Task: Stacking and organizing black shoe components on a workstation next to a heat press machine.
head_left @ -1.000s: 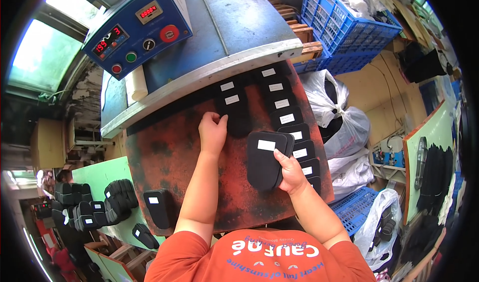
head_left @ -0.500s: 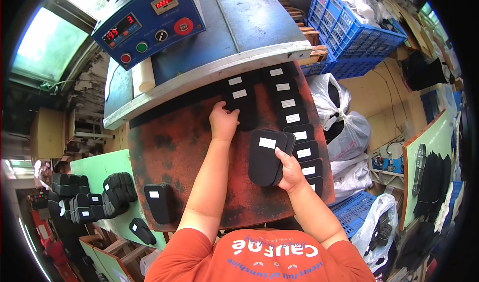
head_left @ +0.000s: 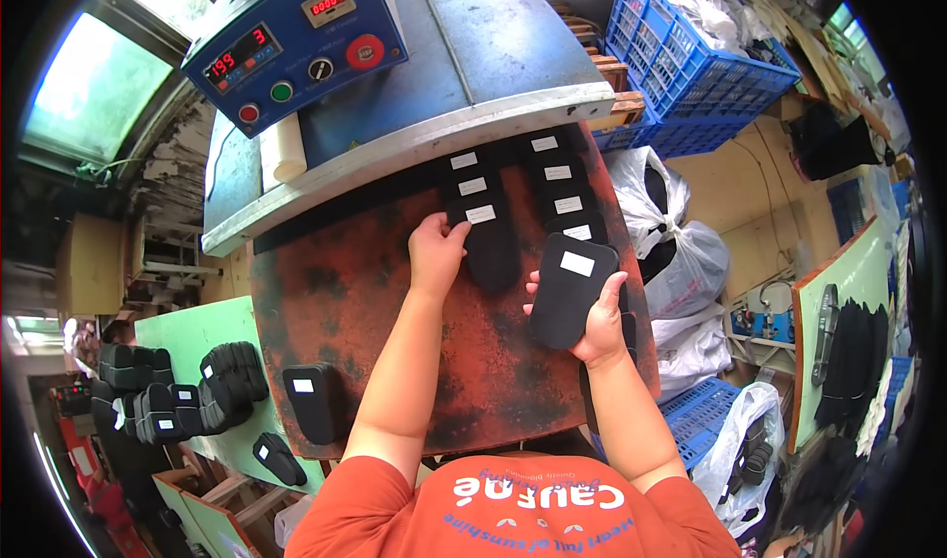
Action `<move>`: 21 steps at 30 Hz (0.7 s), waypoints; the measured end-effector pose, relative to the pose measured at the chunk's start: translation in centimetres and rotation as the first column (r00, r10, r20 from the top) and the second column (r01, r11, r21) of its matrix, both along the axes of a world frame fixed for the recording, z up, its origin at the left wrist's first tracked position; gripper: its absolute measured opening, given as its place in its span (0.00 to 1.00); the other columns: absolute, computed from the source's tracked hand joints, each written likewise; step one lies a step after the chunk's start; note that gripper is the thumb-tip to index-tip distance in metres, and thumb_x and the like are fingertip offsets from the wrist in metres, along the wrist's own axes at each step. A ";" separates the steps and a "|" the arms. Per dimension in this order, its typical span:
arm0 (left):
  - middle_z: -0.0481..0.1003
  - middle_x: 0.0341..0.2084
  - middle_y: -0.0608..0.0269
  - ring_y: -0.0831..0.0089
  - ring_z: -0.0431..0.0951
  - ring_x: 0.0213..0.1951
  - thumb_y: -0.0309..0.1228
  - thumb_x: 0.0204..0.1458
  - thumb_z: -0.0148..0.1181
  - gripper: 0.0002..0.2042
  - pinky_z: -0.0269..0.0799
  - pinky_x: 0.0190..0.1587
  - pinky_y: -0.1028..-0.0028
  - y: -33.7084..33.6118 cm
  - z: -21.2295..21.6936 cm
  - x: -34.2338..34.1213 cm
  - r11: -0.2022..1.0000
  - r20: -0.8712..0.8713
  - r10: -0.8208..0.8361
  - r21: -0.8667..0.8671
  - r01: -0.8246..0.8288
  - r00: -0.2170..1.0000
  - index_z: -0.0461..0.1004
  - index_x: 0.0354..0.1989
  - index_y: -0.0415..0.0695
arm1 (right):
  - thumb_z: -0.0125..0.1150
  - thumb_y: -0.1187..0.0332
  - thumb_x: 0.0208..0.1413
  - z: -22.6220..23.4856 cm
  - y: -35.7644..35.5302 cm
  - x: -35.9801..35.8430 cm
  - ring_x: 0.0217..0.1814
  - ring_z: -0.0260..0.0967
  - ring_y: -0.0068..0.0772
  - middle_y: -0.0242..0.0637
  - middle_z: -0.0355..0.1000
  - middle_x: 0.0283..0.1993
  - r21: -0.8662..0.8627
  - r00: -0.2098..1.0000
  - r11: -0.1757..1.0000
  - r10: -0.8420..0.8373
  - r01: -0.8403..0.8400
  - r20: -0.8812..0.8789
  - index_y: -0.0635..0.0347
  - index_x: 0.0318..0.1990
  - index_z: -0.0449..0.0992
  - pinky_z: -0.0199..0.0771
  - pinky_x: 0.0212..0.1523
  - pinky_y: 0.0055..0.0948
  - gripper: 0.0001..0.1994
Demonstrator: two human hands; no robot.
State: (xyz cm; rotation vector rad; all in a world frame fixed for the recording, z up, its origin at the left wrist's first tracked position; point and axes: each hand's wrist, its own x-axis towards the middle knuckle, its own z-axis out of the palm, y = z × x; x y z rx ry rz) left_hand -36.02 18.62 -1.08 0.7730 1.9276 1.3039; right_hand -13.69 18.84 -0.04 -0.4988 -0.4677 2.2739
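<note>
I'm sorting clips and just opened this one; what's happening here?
A person is handling black pads at a reddish-brown surface beside a blue machine. The right hand holds up a black pad with its white label showing. The left hand is at the edge of the nearest pad in one overlapping column; another column lies to its right.

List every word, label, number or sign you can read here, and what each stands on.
Orange shirt: white and blue lettering; wording not copied.
Blue control box: red digits on two displays; numbers not copied.
Red button: small pale lettering, blurred.
White labels on black pieces: any print too small to read.
</note>
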 end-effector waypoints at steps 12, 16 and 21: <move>0.75 0.25 0.68 0.83 0.72 0.27 0.23 0.48 0.59 0.04 0.69 0.31 0.82 -3.3 0.4 3.6 0.981 0.232 -0.035 0.196 -0.011 0.972 0.73 0.32 0.36 | 0.38 0.49 0.62 -0.2 -1.5 -1.1 0.50 0.69 0.31 0.40 0.69 0.48 -0.066 0.955 0.990 -0.105 0.128 0.277 0.62 0.54 0.64 0.70 0.50 0.30 0.25; 0.74 0.24 0.67 0.84 0.69 0.22 0.26 0.47 0.61 0.09 0.66 0.25 0.82 -2.3 -1.7 1.0 0.999 -0.030 -0.034 0.008 0.034 0.999 0.73 0.35 0.35 | 0.42 0.56 0.62 0.8 -1.4 0.8 0.39 0.73 0.38 0.46 0.71 0.41 0.090 0.894 0.985 -0.174 0.150 0.414 0.67 0.47 0.67 0.77 0.38 0.35 0.21; 0.74 0.27 0.66 0.83 0.71 0.28 0.28 0.46 0.63 0.16 0.67 0.26 0.81 -3.5 -0.8 3.0 0.981 -0.431 -0.031 0.162 0.111 0.902 0.70 0.43 0.35 | 0.49 0.71 0.57 1.5 -2.3 0.0 0.39 0.73 0.37 0.46 0.72 0.40 -0.039 0.921 0.999 0.045 -0.033 0.387 0.64 0.50 0.66 0.77 0.36 0.33 0.14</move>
